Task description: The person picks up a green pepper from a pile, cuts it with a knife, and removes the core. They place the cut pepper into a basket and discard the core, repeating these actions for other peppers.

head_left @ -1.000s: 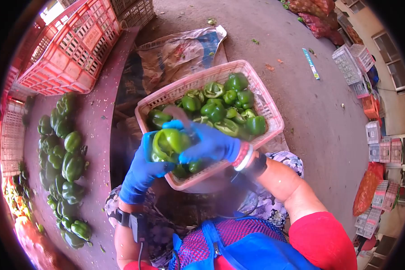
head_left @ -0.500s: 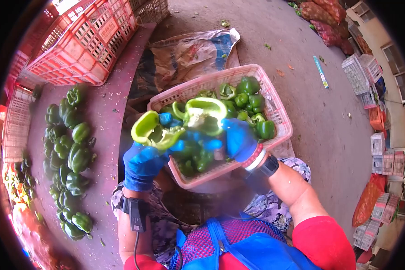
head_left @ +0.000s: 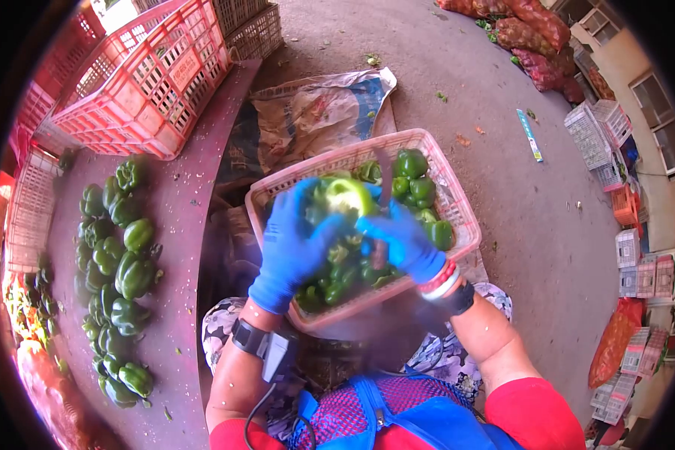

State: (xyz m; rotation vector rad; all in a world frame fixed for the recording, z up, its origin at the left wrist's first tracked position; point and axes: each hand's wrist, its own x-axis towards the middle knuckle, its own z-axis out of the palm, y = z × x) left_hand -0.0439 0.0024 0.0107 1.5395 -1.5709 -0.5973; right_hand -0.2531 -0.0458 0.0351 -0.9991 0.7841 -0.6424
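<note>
Over the crate (head_left: 457,191), my left hand (head_left: 289,236) has its fingers spread, thumb apart, in a blue glove. A cut green pepper piece (head_left: 347,195), pale inside and blurred, shows between my two hands. My right hand (head_left: 406,240), also gloved in blue, is closed around a narrow brownish knife (head_left: 385,176), smeared by motion; its long part stands up past the fingers. Below and around the hands lie several green peppers (head_left: 421,191) and cut pieces in the pink crate.
On the purple surface at left lies a long heap of whole green peppers (head_left: 135,275). A large pink crate (head_left: 146,90) stands behind it. A crumpled sack (head_left: 315,112) lies beyond my crate. Stacked crates (head_left: 592,139) and filled net sacks (head_left: 536,37) line the right side.
My left hand has moved up and inward over the crate, and the pepper half it held is out of it. My right hand has shifted slightly right; the knife now shows upright.
</note>
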